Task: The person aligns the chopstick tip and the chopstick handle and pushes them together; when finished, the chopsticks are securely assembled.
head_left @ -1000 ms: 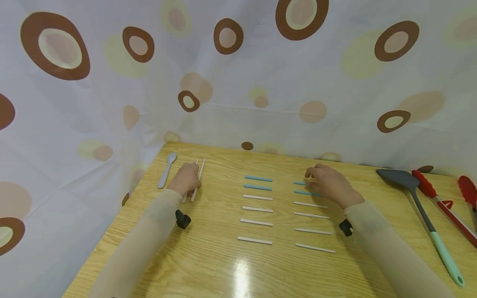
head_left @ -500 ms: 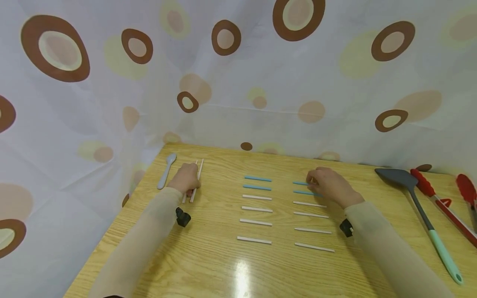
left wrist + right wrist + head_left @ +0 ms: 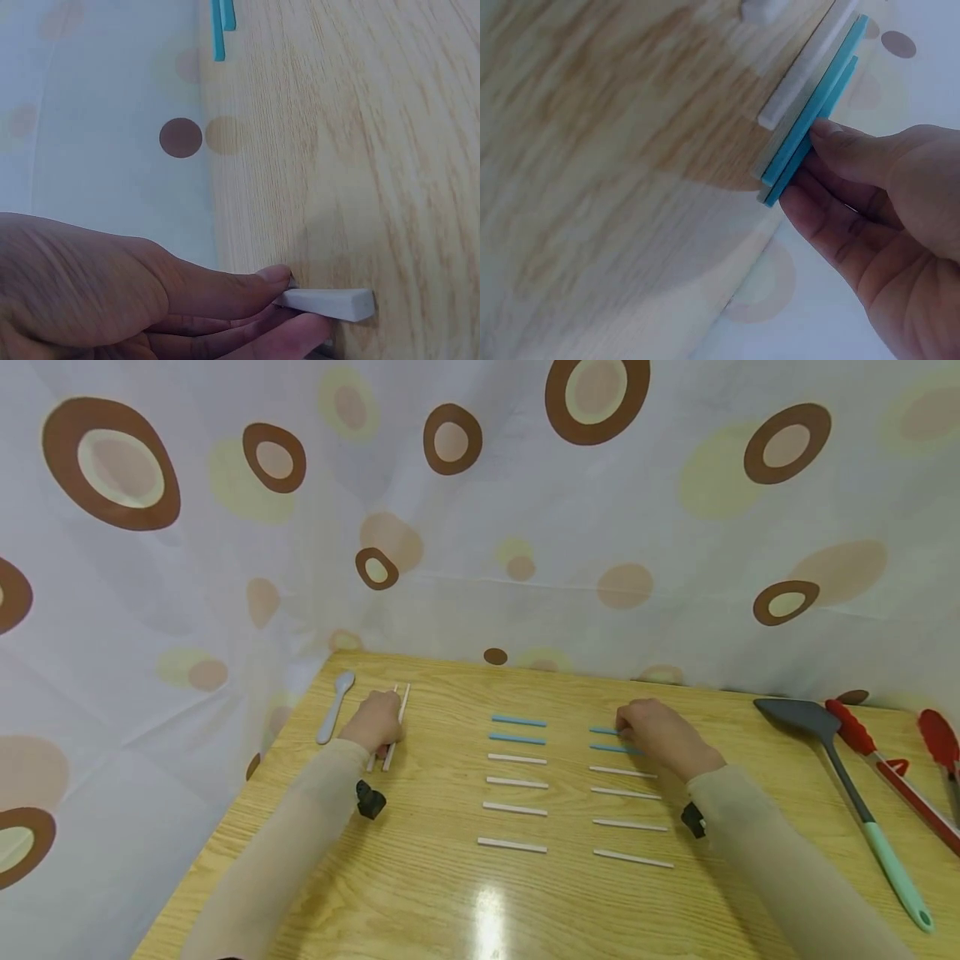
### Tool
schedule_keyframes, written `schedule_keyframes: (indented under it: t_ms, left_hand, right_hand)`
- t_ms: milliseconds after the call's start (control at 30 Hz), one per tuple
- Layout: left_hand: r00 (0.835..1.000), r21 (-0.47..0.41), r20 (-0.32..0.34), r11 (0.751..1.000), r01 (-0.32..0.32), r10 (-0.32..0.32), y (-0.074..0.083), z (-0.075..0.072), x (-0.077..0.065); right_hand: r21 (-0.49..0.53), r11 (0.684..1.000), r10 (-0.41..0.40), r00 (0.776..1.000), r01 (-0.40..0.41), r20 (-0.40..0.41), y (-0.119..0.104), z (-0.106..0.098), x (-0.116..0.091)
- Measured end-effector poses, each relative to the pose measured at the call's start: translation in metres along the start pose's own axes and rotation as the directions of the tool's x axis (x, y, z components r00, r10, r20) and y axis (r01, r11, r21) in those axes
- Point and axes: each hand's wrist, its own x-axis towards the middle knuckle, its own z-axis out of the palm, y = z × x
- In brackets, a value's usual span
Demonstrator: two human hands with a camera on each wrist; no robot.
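At the left of the table, my left hand (image 3: 372, 720) lies over two long white sticks (image 3: 405, 700). Its thumb and fingers pinch one white stick (image 3: 337, 303), whose squared end points out past the fingertips in the left wrist view. On the other side, my right hand (image 3: 663, 735) pinches the far blue stick (image 3: 603, 730) of the right-hand column between thumb and fingers. A second blue stick (image 3: 817, 97) lies parallel beside it in the right wrist view. The hand covers part of both blue sticks in the head view.
Blue and white sticks (image 3: 517, 759) form a middle column; several white sticks (image 3: 628, 793) continue the right column. A grey spoon (image 3: 335, 708) lies far left. At right are a dark spatula (image 3: 847, 777) with a green handle and red tongs (image 3: 892, 772). A patterned curtain (image 3: 540, 527) borders the table (image 3: 420, 893).
My right hand's fingers have closed together at the far blue stick, having been more spread one second ago. The left hand stays in place over the white sticks.
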Motion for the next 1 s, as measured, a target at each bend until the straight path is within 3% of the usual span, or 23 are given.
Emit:
schedule_keyframes:
  t_ms: [600,833,1000]
  left_hand:
    - [1.0,-0.006,-0.004,1.0,-0.01,0.01,0.004,0.001,-0.001]
    - [0.981,0.097,-0.16,0.99,-0.099,0.113,0.013,-0.01,-0.004]
    - [0.966,0.13,-0.195,0.981,-0.146,0.169,0.026,-0.009,0.001]
  right_hand:
    - [-0.002,1.0,0.019,1.0,-0.019,0.024,0.003,0.001,-0.006]
    - [-0.012,1.0,-0.026,0.999,0.025,-0.033,-0.001,-0.008,-0.006]
    - [-0.023,0.998,-0.058,0.996,0.057,-0.067,-0.005,-0.015,-0.006]
